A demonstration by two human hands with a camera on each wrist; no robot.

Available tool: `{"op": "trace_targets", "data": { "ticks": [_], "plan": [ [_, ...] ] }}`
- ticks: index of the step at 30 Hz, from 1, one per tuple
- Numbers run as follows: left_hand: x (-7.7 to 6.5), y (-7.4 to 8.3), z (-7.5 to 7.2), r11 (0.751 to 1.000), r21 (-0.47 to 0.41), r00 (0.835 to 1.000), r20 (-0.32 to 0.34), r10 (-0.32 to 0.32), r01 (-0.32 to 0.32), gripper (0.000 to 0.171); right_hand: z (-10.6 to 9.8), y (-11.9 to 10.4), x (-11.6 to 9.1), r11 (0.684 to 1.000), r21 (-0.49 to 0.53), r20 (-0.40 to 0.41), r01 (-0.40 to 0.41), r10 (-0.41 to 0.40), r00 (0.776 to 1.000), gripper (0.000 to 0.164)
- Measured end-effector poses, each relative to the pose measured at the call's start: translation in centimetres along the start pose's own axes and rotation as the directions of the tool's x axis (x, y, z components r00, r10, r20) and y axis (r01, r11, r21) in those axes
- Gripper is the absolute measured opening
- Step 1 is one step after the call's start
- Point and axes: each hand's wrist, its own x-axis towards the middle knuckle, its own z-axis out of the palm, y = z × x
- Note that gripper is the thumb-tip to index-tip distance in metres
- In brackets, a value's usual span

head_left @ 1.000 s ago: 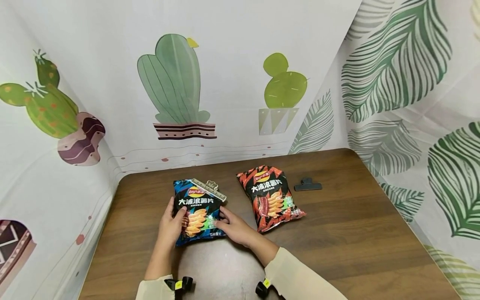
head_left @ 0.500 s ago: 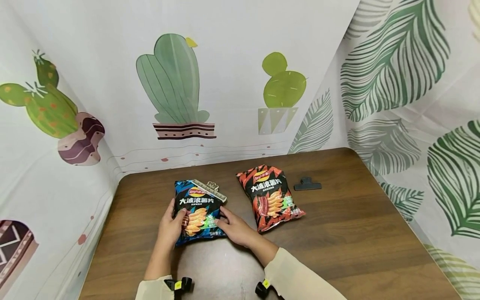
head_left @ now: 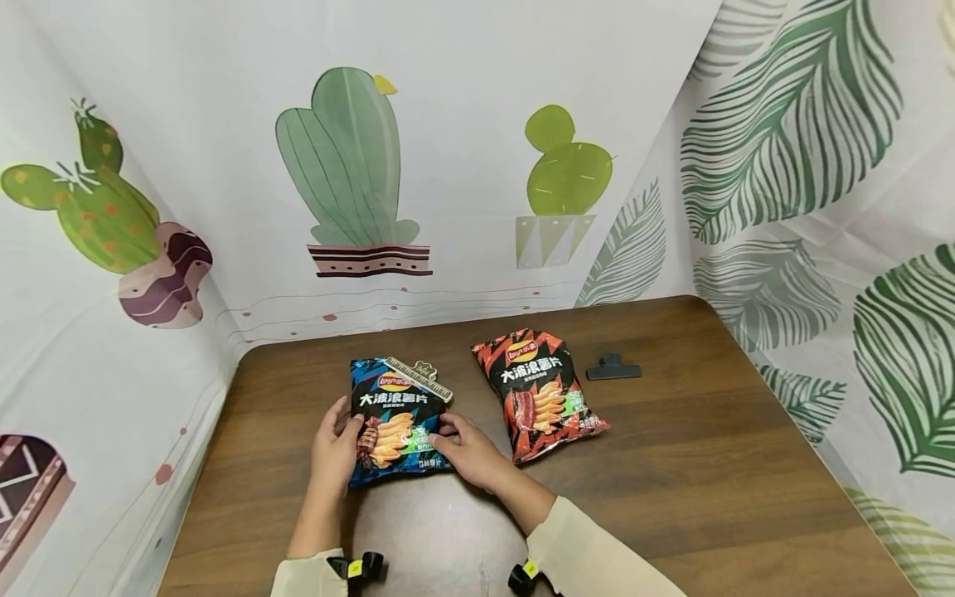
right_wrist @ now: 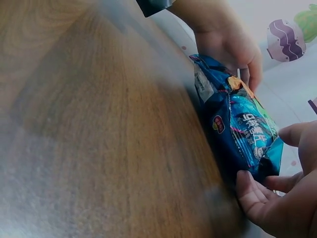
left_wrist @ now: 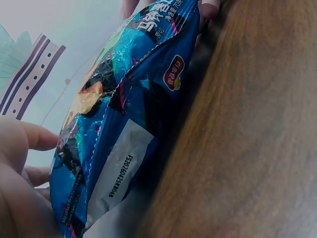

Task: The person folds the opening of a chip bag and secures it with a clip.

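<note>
A blue chip bag [head_left: 395,427] lies face up on the left part of the table, with a ruler-like clip [head_left: 419,379] across its top right corner. My left hand [head_left: 333,444] grips the bag's left edge, its thumb at the front edge. On the opposite side my right hand [head_left: 472,452] holds the lower right edge, thumb on the front. In the right wrist view the right hand's fingers [right_wrist: 255,196] reach round the bag's end. The left wrist view shows the bag's bottom seam and a printed white patch [left_wrist: 121,171].
A red chip bag [head_left: 539,396] lies right of the blue one. Beyond it is a black clip [head_left: 613,366]. The brown wooden table [head_left: 671,473] ends at the back against a cloth [head_left: 462,166] printed with cacti and leaves.
The left thumb has drawn back from the bag's printed front toward its left edge. The bag has shifted very slightly right. The right hand has hardly moved.
</note>
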Motion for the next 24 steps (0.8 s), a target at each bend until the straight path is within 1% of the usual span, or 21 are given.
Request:
{"op": "trace_targets", "data": {
  "ticks": [4,7,13,17,19,21,24],
  "plan": [
    [-0.2,0.2,0.0,1.0,-0.021,0.998,-0.065,0.016,-0.017,0.049,0.0,0.0,-0.1,1.0,0.009,-0.007,0.001,-0.001,1.0,0.059],
    [-0.2,0.3,0.0,1.0,-0.021,0.995,-0.102,0.013,-0.016,0.044,0.0,-0.1,-0.1,1.0,0.013,-0.021,0.005,-0.005,1.0,0.057],
    [-0.1,0.4,0.0,0.999,-0.03,0.984,-0.175,0.037,-0.043,0.035,-0.2,-0.5,-0.2,0.996,0.088,-0.051,0.026,-0.022,0.998,0.052],
    [-0.3,0.6,0.1,0.998,-0.036,0.978,-0.202,0.048,-0.056,0.031,-0.3,-0.5,-0.2,0.992,0.122,-0.078,0.044,-0.035,0.996,0.04],
    [-0.5,0.8,0.1,0.998,-0.029,0.975,-0.214,0.053,-0.061,0.03,-0.4,-0.6,-0.2,0.993,0.111,-0.096,0.042,-0.032,0.995,0.032],
    [-0.7,1.0,0.1,0.998,-0.014,0.973,-0.223,0.061,-0.065,0.029,-0.5,-0.6,-0.3,0.996,0.08,-0.112,0.03,-0.021,0.993,0.024],
    [-1.1,1.4,0.2,0.997,0.012,0.972,-0.225,0.072,-0.071,0.027,-0.9,-0.8,-0.4,0.999,0.033,-0.127,0.031,-0.027,0.991,0.017]
  ]
}}
